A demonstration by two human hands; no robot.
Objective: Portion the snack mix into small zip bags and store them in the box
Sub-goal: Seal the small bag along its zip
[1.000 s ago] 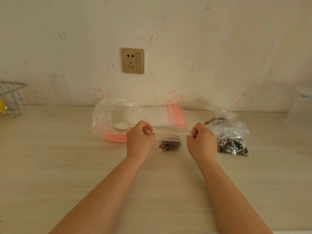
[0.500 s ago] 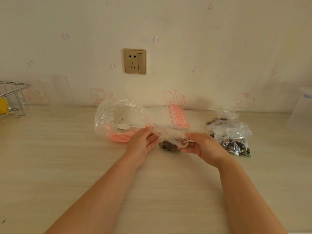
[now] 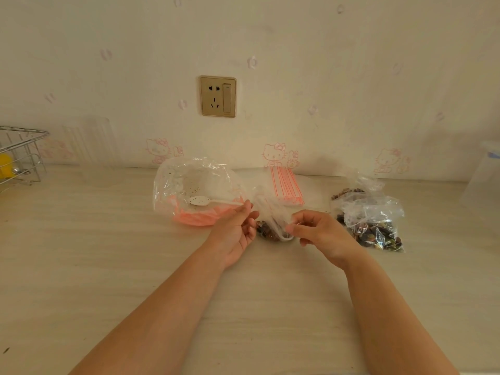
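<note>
A small clear zip bag (image 3: 270, 224) with a dark clump of snack mix at its bottom sits on the table between my hands. My right hand (image 3: 320, 234) pinches the bag's crumpled plastic at its right side. My left hand (image 3: 235, 231) is beside the bag's left side, fingers loosely spread and touching the plastic. A large clear bag of snack mix (image 3: 374, 226) lies to the right. A stack of empty red-striped zip bags (image 3: 286, 186) lies behind. A pink bowl lined with plastic (image 3: 194, 193) holds a white spoon (image 3: 201, 200).
A clear plastic box (image 3: 484, 180) stands at the far right edge against the wall. A wire rack (image 3: 20, 155) with something yellow is at the far left. A wall socket (image 3: 218, 96) is above the table. A clear ribbed container (image 3: 90, 144) stands by the wall.
Both hands were pinching the bag's top stretched flat between them. They have since turned and loosened, and the bag is now crumpled between them, lower on the table.
</note>
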